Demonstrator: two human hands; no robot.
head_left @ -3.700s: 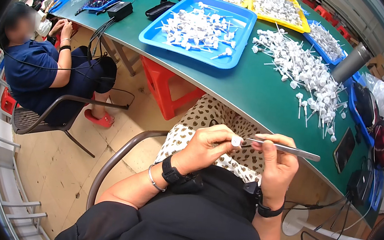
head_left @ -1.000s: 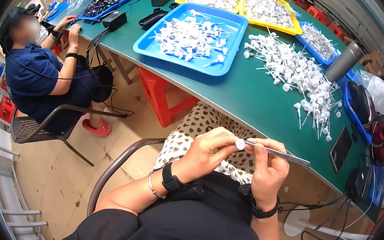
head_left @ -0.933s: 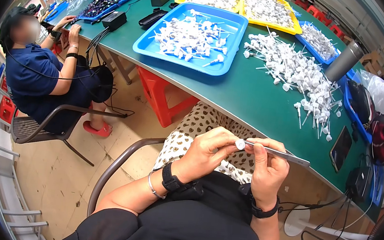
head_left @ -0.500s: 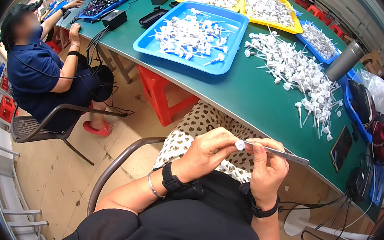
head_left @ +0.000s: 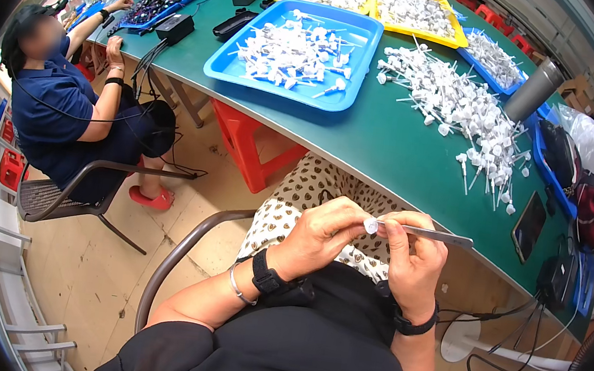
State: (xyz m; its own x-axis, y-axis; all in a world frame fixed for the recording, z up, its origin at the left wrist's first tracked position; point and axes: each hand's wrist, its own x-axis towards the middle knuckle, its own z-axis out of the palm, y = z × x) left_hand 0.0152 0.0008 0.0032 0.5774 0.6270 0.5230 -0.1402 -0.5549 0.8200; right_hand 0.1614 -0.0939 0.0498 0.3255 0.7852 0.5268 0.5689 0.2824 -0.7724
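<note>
My left hand (head_left: 322,231) pinches a small white plastic part (head_left: 371,226) by its round head, above my lap. Closed around a slim flat metal tool (head_left: 443,238) is my right hand (head_left: 414,263); the tool's handle sticks out to the right past my fingers. Its working end is at the white part, mostly hidden by my thumb and fingertips, so I cannot tell if it is a blade. Similar white parts with thin stems lie in a loose pile (head_left: 460,105) on the green table and in a blue tray (head_left: 215,66).
On the green table (head_left: 382,147) stand yellow trays (head_left: 462,37) of white parts, a grey metal flask (head_left: 535,92), a phone (head_left: 529,228) and a black box (head_left: 556,281) with cables. A co-worker (head_left: 64,108) sits at left by a tray of dark pieces (head_left: 162,5). A red stool (head_left: 243,143) is below.
The tool's handle has swung slightly, its outer end drawing a little back to the left and up. Both hands stay nearly in place, keeping their holds.
</note>
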